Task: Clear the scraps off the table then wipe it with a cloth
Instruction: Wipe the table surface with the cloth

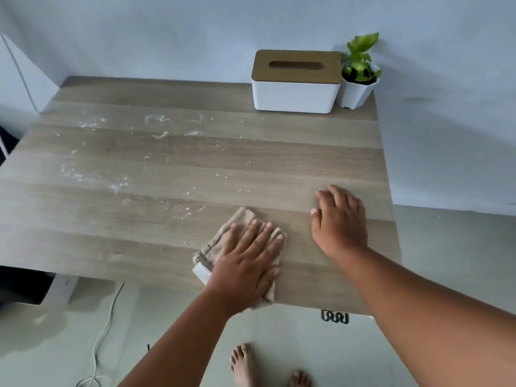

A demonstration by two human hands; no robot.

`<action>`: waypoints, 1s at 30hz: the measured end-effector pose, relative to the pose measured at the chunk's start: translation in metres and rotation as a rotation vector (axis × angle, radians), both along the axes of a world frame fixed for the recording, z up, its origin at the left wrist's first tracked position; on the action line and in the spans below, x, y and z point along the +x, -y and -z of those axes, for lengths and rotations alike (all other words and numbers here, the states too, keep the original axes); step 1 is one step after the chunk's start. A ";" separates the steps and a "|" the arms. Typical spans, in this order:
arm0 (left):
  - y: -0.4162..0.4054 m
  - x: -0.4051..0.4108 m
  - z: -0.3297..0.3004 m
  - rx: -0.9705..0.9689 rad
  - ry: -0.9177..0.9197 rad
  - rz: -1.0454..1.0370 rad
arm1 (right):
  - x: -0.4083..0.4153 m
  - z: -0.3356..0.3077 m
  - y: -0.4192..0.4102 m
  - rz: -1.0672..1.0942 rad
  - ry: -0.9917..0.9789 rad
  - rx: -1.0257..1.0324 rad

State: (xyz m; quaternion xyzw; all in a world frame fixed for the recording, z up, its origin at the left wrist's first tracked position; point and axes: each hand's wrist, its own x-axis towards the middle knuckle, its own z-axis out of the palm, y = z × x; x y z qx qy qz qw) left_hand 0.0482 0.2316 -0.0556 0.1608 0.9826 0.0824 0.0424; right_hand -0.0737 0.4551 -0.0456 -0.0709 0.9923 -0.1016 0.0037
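Near edge: my left hand (pixel 245 258) lies flat on the cloth (pixel 240 219), fingers straight and slightly spread, pressing it to the table (pixel 321 160). The cloth is folded, beige, close to the front edge, a little right of centre.

Just beside it, to the right: my right hand (pixel 339 219) rests palm down on bare wood, fingers loosely bent, holding nothing.

The wood around both hands looks clean, so I judge wiping has begun here.

Middle to far left: white smears and crumbs (pixel 117 185) dot the surface, with heavier streaks (pixel 167 125) further back. No large scraps show; clearing seems done. That left half is yet to be wiped.

Far right corner: a tissue box (pixel 296 82) and a small potted plant (pixel 358 76), touching, against the wall.
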 end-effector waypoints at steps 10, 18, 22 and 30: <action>0.021 -0.066 -0.004 -0.087 0.128 -0.479 | -0.038 0.011 0.014 0.112 0.066 0.049; -0.021 -0.129 0.000 0.023 0.005 -0.179 | -0.040 0.013 0.012 0.116 0.066 0.071; -0.002 -0.106 0.005 0.185 -0.105 0.049 | -0.040 0.013 0.012 0.113 0.061 0.078; 0.063 -0.070 0.003 -0.006 -0.002 -0.307 | -0.039 0.010 0.015 0.124 0.065 0.075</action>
